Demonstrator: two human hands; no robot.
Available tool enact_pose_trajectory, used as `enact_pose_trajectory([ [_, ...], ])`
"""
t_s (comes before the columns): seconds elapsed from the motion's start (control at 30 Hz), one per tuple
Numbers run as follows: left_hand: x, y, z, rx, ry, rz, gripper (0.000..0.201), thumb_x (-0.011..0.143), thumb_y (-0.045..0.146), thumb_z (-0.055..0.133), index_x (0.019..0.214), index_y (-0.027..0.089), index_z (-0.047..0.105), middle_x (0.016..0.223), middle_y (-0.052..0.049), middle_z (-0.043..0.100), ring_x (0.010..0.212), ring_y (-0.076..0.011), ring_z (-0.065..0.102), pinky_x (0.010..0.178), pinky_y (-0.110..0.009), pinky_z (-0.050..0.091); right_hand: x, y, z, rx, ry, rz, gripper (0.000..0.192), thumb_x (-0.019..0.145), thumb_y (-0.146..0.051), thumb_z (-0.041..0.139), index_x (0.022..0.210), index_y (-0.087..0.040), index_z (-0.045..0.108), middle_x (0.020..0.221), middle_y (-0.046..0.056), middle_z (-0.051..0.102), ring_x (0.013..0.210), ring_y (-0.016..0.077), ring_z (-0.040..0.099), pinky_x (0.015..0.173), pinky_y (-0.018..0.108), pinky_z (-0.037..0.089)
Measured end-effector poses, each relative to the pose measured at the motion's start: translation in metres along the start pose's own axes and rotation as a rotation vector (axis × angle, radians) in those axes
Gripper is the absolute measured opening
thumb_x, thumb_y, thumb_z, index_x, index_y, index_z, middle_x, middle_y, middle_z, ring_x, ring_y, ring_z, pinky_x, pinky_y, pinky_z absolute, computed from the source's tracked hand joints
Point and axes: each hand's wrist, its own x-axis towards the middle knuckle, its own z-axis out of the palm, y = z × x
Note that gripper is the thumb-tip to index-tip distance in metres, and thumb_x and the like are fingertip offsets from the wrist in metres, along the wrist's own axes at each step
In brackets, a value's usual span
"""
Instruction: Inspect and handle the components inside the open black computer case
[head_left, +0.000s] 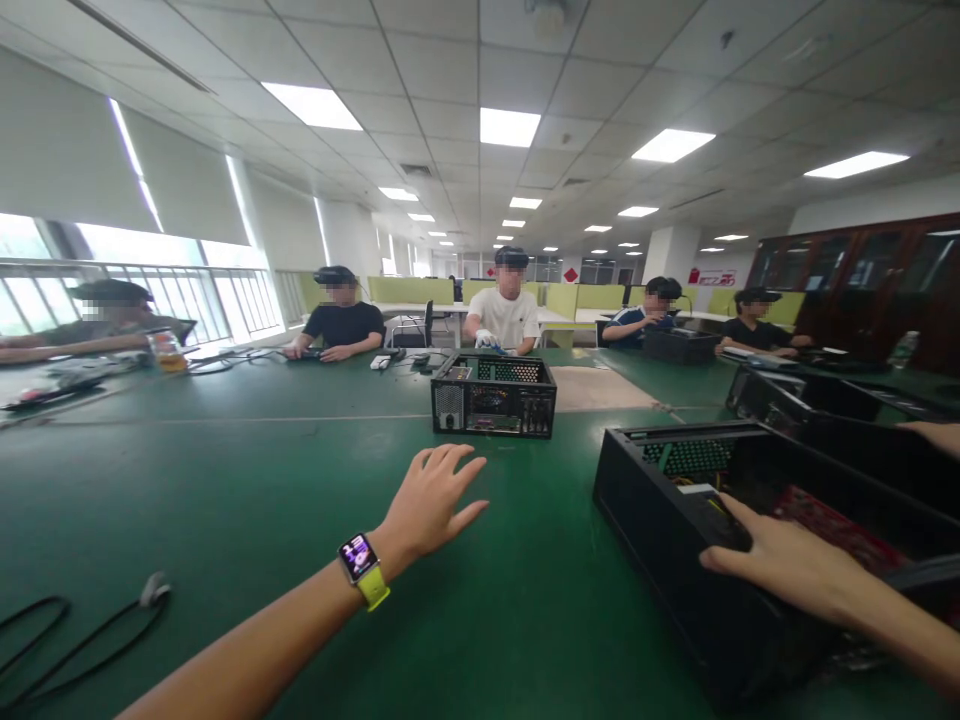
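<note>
Over the green table [225, 470], left hand [431, 500] hovers spread; right hand [780, 565] grips the computer case [675, 560].

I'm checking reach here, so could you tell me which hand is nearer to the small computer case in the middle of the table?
Left. The left hand hovers open just short of the small computer case; the right hand rests on the larger case, off to its side.

The left hand [433, 500] stretches forward from a bare, outstretched arm, fingers spread and palm down, well left of the black computer case [675, 520]. The right hand [784, 570] lies on that case's near top edge, fingers seemingly curled over it.
</note>
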Motion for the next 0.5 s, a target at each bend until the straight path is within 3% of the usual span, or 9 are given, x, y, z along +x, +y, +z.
enact_pose_trajectory([
  [0.07,0.012,0.009,-0.013,-0.046,0.035,0.025,0.043,0.09,0.041,0.052,0.126,0.019,0.051,0.128,-0.013,0.054,0.118,-0.0286,0.047,0.098,-0.047,0.038,-0.029,-0.035,-0.007,0.04,-0.165,0.025,0.089,0.073,-0.07,0.05,0.142,-0.015,0.036,0.106,0.017,0.067,0.091,0.0338,0.065,0.076,0.045,0.05],
  [0.13,0.032,0.023,-0.029,-0.083,0.066,0.077,0.04,0.091,0.042,0.05,0.122,0.018,0.053,0.123,-0.011,0.057,0.114,-0.0267,0.05,0.095,-0.044,0.04,-0.057,-0.076,-0.019,0.178,-0.259,-0.048,0.096,0.074,-0.074,0.046,0.146,-0.013,0.026,0.121,0.021,0.059,0.106,0.0366,0.059,0.089,0.05,0.045],
  [0.23,0.07,0.05,-0.048,-0.134,0.03,0.128,0.035,0.093,0.042,0.047,0.117,0.019,0.057,0.112,-0.008,0.064,0.104,-0.0234,0.057,0.089,-0.038,0.045,-0.072,-0.13,-0.042,0.665,-0.524,-0.287,0.085,0.08,-0.07,0.044,0.146,-0.019,0.026,0.128,0.014,0.057,0.107,0.026,0.059,0.089,0.039,0.047],
  [0.3,0.095,0.069,-0.053,-0.142,-0.073,0.111,0.034,0.093,0.042,0.046,0.115,0.02,0.059,0.105,-0.007,0.067,0.098,-0.0224,0.061,0.083,-0.036,0.048,-0.06,-0.15,-0.055,0.882,-0.703,-0.402,0.068,0.085,-0.063,0.043,0.137,-0.02,0.042,0.119,0.009,0.063,0.097,0.0199,0.062,0.08,0.031,0.05],
  [0.33,0.105,0.078,-0.054,-0.136,-0.134,0.097,0.034,0.092,0.042,0.046,0.112,0.02,0.061,0.102,-0.007,0.068,0.094,-0.0228,0.063,0.079,-0.035,0.05,-0.051,-0.155,-0.059,0.85,-0.707,-0.438,0.06,0.086,-0.06,0.043,0.128,-0.018,0.053,0.11,0.008,0.067,0.091,0.0191,0.063,0.076,0.03,0.049],
  [0.4,0.115,0.091,-0.058,-0.11,-0.242,0.082,0.031,0.088,0.043,0.052,0.102,0.019,0.067,0.095,-0.009,0.07,0.088,-0.0247,0.066,0.072,-0.034,0.051,-0.038,-0.155,-0.06,0.549,-0.563,-0.476,0.048,0.086,-0.056,0.046,0.104,-0.018,0.067,0.09,0.007,0.07,0.08,0.0205,0.063,0.069,0.032,0.047],
  [0.43,0.112,0.095,-0.063,-0.103,-0.281,0.101,0.03,0.087,0.043,0.054,0.097,0.019,0.069,0.093,-0.009,0.071,0.086,-0.0253,0.067,0.07,-0.034,0.051,-0.037,-0.149,-0.058,0.376,-0.465,-0.494,0.044,0.084,-0.056,0.047,0.096,-0.02,0.069,0.085,0.006,0.071,0.077,0.0214,0.063,0.067,0.032,0.046],
  [0.5,0.085,0.097,-0.078,-0.155,-0.36,0.213,0.031,0.087,0.046,0.056,0.094,0.02,0.071,0.09,-0.008,0.072,0.085,-0.0242,0.068,0.072,-0.033,0.052,-0.051,-0.129,-0.047,0.17,-0.284,-0.557,0.041,0.08,-0.06,0.053,0.1,-0.027,0.068,0.089,0.003,0.072,0.077,0.0225,0.065,0.064,0.032,0.046],
])
